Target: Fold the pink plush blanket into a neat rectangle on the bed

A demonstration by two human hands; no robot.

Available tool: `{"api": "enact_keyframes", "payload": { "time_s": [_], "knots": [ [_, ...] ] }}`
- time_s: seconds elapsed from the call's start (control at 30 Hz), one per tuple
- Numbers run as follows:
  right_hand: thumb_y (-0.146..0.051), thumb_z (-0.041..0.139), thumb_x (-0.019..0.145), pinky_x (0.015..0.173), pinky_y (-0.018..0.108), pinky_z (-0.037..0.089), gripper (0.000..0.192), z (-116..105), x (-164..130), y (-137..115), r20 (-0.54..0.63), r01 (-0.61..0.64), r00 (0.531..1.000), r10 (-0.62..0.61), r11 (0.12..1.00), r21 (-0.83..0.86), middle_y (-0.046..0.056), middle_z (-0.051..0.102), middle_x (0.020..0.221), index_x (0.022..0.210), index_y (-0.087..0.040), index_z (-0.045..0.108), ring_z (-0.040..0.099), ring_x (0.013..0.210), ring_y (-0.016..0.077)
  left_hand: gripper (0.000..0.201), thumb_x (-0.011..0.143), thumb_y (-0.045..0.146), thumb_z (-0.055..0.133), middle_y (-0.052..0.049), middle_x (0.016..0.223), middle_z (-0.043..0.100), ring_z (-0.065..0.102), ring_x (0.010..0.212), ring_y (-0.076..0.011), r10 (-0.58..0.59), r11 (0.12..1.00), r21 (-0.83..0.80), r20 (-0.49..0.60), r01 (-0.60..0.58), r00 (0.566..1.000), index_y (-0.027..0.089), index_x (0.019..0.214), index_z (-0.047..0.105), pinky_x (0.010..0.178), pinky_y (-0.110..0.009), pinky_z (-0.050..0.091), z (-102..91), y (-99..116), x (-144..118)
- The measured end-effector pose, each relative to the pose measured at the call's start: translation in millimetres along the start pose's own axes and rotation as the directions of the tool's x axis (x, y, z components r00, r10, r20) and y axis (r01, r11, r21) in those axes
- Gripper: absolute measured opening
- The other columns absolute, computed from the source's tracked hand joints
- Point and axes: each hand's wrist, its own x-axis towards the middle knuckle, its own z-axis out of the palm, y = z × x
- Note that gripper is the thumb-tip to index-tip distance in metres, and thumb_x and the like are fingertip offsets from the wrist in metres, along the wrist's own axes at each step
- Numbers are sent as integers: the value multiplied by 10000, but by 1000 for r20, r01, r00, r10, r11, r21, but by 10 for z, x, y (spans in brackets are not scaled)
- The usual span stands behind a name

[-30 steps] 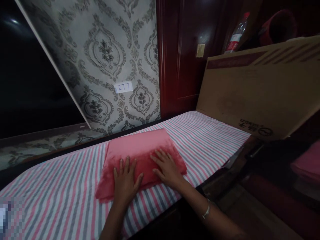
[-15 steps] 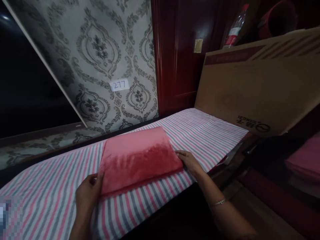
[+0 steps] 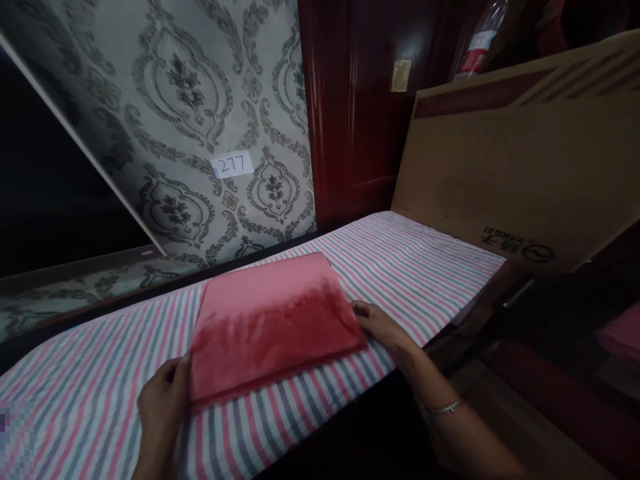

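A folded pink plush cloth (image 3: 270,327) lies flat on a striped sheet (image 3: 400,260), its nap paler toward the far side and darker red in front. At its left edge, my left hand (image 3: 167,397) pinches the fabric between thumb and fingers. My right hand (image 3: 377,323) has its fingers closed on the opposite edge, the fingertips partly tucked at the side of the folds. A thin bracelet (image 3: 447,408) circles the right wrist.
A large cardboard box (image 3: 500,153) stands at the right end of the sheet, with a bottle (image 3: 477,53) behind it. A dark screen (image 3: 60,173) is at the left. Patterned wallpaper (image 3: 200,87) carries a paper label (image 3: 233,165) reading 277.
My left hand has shifted slightly left and down, and the cloth's left edge has spread a little that way. My right hand stays at the right edge. The view has turned slightly.
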Motion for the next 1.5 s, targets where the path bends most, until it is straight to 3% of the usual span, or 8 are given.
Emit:
{"api": "enact_keyframes", "payload": {
  "time_s": [0.23,0.4,0.6,0.73,0.87,1.13,1.37,1.5],
  "knots": [
    [-334,673,708,680,290,491,220,-51,39,8,-21,33,999,-43,944,-327,11,677,742,872,-187,661,627,745,187,473,612,700,501,-64,685,662,610,684,-261,109,989,98,-14,-107,994,239,645,599,647,-342,415,-31,-11,-138],
    [-267,618,682,681,275,456,158,29,42,-110,42,139,990,-134,906,-401,0,654,761,816,-190,650,588,756,175,414,649,629,474,-61,725,660,604,731,-256,140,990,-24,-49,-141,989,232,656,589,697,-346,423,-44,88,-232],
    [-387,667,744,598,258,411,199,-63,3,-46,-82,107,988,-129,967,-229,-29,570,664,729,-210,579,512,641,141,420,757,608,495,-11,699,637,581,741,-232,7,956,-291,-54,-23,999,207,781,620,665,-325,431,-73,-47,-226],
    [-521,725,745,556,249,384,342,-29,-97,21,-152,65,986,-65,998,-4,-39,557,662,762,-218,568,478,578,123,437,725,618,578,-7,708,654,590,739,-227,10,933,-359,73,17,997,197,825,644,681,-318,456,-67,-64,-251],
    [-598,725,766,630,282,451,427,11,-228,-11,-74,-16,997,19,999,46,3,653,788,942,-216,651,577,658,158,476,693,615,672,-1,759,688,637,727,-226,-59,872,-466,203,150,977,216,950,652,709,-322,502,-57,-50,-366],
    [-545,776,726,735,322,489,395,49,-289,-94,-40,111,993,-115,990,-85,18,672,833,881,-220,614,613,772,193,549,647,625,681,-52,1077,727,647,1063,-309,12,924,-381,133,40,991,225,1023,688,924,-386,507,-106,-132,-329],
    [-611,714,718,815,365,501,457,62,-289,-8,-29,65,997,-71,983,-174,50,678,889,916,-215,604,645,865,234,477,656,587,640,-61,1003,748,662,1058,-333,24,970,-241,147,13,989,237,974,699,973,-431,492,-79,-209,-278],
    [-605,647,788,763,357,510,523,-66,-306,8,-47,51,997,-65,965,-256,45,672,842,1114,-197,616,647,798,221,511,716,646,585,-79,988,753,674,1041,-343,51,981,-191,159,-20,986,231,986,712,952,-450,506,-159,-253,-153]
  ]
}}
